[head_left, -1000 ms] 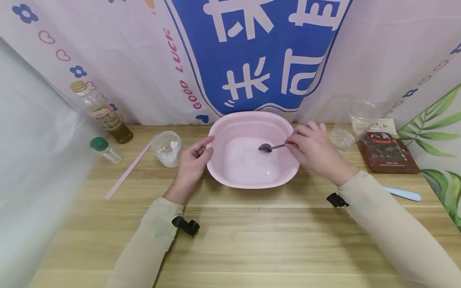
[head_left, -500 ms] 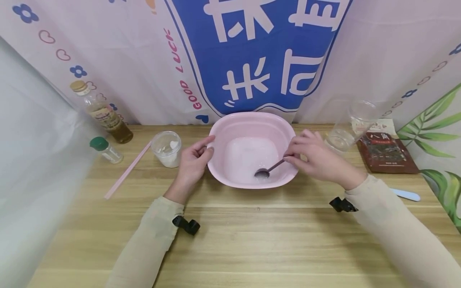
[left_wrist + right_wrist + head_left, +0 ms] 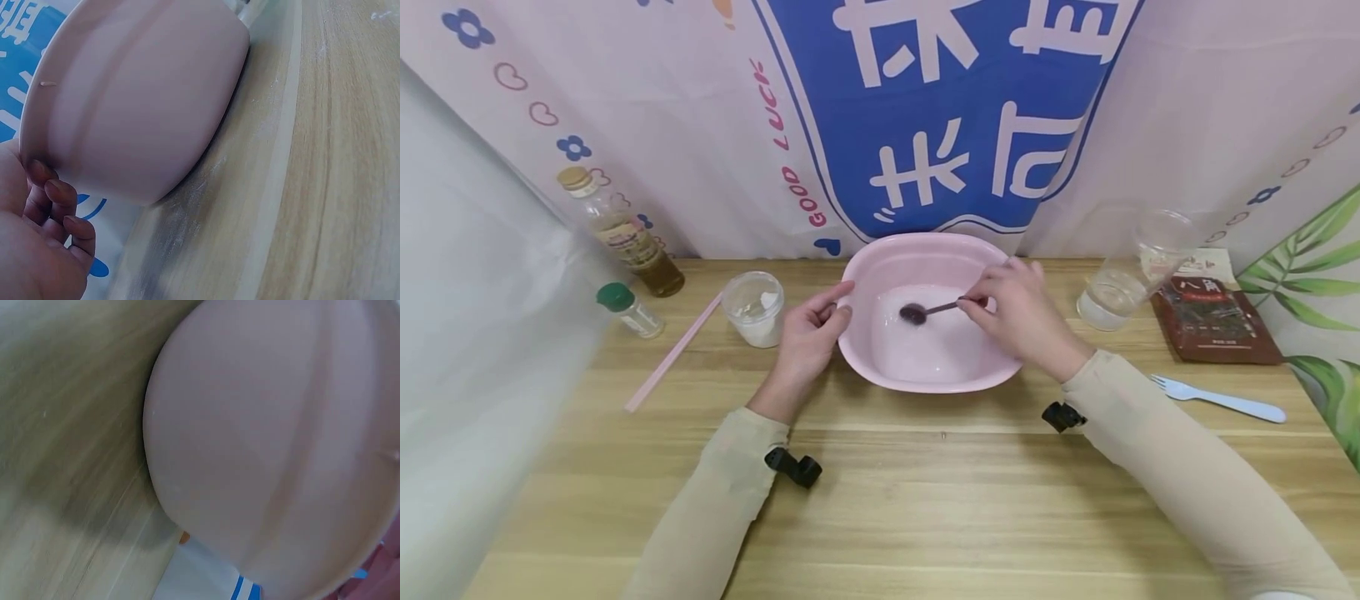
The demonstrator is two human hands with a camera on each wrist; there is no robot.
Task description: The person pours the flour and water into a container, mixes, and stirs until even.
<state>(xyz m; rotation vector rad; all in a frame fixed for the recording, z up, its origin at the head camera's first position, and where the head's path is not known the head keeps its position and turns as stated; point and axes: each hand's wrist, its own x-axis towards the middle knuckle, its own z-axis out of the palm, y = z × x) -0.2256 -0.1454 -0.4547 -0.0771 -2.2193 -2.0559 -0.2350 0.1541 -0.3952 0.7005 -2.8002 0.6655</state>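
Note:
A pink basin (image 3: 880,258) with white liquid in its bottom stands at the middle back of the wooden table (image 3: 880,508). My left hand (image 3: 808,333) grips the basin's left rim, thumb on top; in the left wrist view the curled fingers (image 3: 59,209) lie under the basin's outer wall (image 3: 144,94). My right hand (image 3: 1018,317) reaches over the right rim and pinches the handle of a small dark spoon (image 3: 925,311), whose bowl sits left of centre inside. The right wrist view shows only the basin's outer wall (image 3: 281,444), blurred.
A clear cup of white powder (image 3: 755,307) stands just left of my left hand, with a pink stick (image 3: 673,354), a green-capped jar (image 3: 628,310) and an oil bottle (image 3: 621,232) further left. To the right are clear cups (image 3: 1123,275), a dark packet (image 3: 1213,321) and a pale blue fork (image 3: 1221,400).
The spoon went from the basin's back right to its front, then round to the back left, with my right hand following over the rim. The left hand kept its hold.

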